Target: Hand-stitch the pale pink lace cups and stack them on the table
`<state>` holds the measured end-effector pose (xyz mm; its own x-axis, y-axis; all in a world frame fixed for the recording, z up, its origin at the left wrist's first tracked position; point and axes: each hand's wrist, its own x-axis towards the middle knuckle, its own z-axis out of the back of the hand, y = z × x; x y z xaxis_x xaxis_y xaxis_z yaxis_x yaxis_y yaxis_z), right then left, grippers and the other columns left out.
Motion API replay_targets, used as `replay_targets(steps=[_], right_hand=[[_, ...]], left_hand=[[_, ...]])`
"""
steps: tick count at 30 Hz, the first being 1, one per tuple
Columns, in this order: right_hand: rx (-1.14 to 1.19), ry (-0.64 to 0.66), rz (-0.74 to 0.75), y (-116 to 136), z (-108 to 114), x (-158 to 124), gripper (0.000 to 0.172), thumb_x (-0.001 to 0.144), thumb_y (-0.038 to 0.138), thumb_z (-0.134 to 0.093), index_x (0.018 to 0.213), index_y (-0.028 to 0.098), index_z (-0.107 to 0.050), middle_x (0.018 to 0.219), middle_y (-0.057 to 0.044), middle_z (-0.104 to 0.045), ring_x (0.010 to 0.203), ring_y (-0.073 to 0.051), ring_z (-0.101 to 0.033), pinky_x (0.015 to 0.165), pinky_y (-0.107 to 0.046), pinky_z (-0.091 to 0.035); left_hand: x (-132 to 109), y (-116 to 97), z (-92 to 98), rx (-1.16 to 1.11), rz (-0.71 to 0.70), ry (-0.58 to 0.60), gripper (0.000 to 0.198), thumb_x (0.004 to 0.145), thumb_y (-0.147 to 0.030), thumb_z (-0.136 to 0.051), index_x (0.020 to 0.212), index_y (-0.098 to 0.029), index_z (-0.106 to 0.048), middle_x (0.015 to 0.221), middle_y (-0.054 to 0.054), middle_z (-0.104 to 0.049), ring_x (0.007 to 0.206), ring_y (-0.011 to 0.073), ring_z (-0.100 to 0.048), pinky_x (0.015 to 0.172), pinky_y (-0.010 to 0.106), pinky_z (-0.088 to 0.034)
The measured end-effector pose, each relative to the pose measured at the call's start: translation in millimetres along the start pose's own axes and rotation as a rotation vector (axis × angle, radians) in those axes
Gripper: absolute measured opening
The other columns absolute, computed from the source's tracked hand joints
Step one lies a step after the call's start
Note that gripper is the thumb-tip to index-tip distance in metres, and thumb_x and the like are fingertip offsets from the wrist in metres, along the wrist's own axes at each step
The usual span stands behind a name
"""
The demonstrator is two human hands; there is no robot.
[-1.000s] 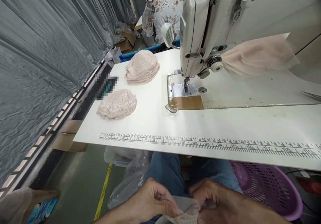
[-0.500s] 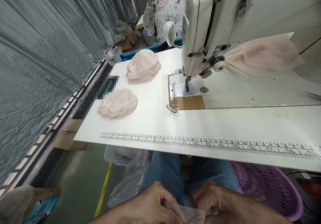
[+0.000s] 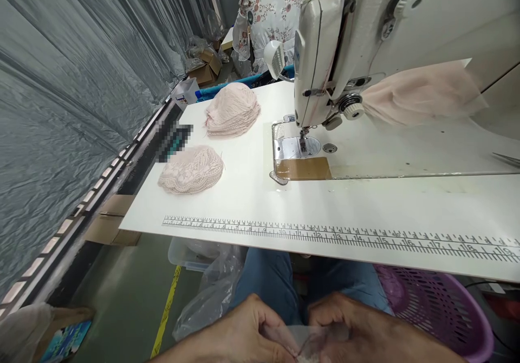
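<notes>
Low in the view, in front of my lap, my left hand (image 3: pixel 249 333) and my right hand (image 3: pixel 351 325) are closed on a piece of sheer pale fabric (image 3: pixel 304 337). It stretches between their fingertips, with a lacy bit at the bottom edge of the picture; the rest is cut off or hidden. Both hands are below the table's front edge. On the table lie a tall stack of pale pink lace cups (image 3: pixel 232 109) and a lower lace pile (image 3: pixel 190 170). Neither pile is touched.
A white sewing machine (image 3: pixel 319 54) stands on the white table (image 3: pixel 244 200), which has a printed ruler along its front. Pink sheer cloth (image 3: pixel 422 95) hangs at the machine. A purple basket (image 3: pixel 439 309) is at lower right, and a person in a floral top (image 3: pixel 270 13) is beyond.
Both hands stay nearly in place with the sheer fabric. The right hand has shifted slightly, and more of the fabric shows raised between the fingers. The piles look unchanged.
</notes>
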<state>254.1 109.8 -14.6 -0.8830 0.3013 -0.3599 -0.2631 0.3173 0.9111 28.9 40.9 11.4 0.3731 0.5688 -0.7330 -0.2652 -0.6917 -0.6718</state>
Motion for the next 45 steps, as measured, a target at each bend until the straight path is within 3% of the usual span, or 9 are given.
replay_targets(steps=[4,10,21,38,45], right_hand=[[-0.004,-0.029,0.019,1.2,-0.2,0.2,0.058,0.072,0.074,-0.065,0.071,0.016,-0.063,0.067,0.002,-0.051,0.066,-0.013,-0.045,0.059,-0.024,-0.033],[-0.011,0.01,0.03,0.9,1.9,1.1,0.052,0.075,0.065,-0.068,0.065,0.014,-0.064,0.067,0.001,-0.052,0.063,-0.012,-0.048,0.056,-0.023,-0.031],[-0.005,0.032,0.09,-2.5,2.9,6.1,0.055,0.078,0.067,-0.063,0.062,0.015,-0.061,0.06,0.003,-0.046,0.057,-0.01,-0.039,0.052,-0.023,-0.028],[0.021,0.013,0.03,-6.7,3.2,9.7,0.05,0.074,0.063,-0.068,0.061,0.017,-0.055,0.059,0.004,-0.043,0.058,-0.012,-0.035,0.052,-0.026,-0.023],[0.037,0.017,-0.025,-10.8,6.5,7.2,0.05,0.073,0.065,-0.068,0.061,0.018,-0.056,0.061,0.003,-0.043,0.06,-0.014,-0.038,0.053,-0.027,-0.024]], left_hand=[[-3.4,-2.9,1.6,-0.061,-0.02,0.027,0.058,0.06,-0.064,-0.08,0.091,-0.014,-0.079,0.073,0.006,-0.072,0.066,0.0141,-0.063,0.069,0.023,-0.049],[-8.1,-8.6,2.8,-0.064,-0.023,0.053,0.061,0.062,-0.064,-0.079,0.094,-0.012,-0.079,0.071,0.007,-0.07,0.064,0.0123,-0.058,0.068,0.023,-0.048],[-7.5,-4.9,5.0,-0.14,0.004,0.014,0.065,0.055,-0.067,-0.081,0.089,-0.012,-0.08,0.069,0.006,-0.068,0.062,0.0107,-0.054,0.067,0.023,-0.046],[-8.1,-3.9,8.3,-0.167,0.023,0.005,0.067,0.059,-0.069,-0.078,0.094,-0.011,-0.079,0.079,0.01,-0.072,0.072,0.0157,-0.063,0.073,0.026,-0.05],[-8.1,4.5,13.0,-0.133,0.063,0.044,0.07,0.043,-0.061,-0.088,0.095,-0.015,-0.078,0.082,0.007,-0.074,0.077,0.0197,-0.069,0.083,0.033,-0.053]])
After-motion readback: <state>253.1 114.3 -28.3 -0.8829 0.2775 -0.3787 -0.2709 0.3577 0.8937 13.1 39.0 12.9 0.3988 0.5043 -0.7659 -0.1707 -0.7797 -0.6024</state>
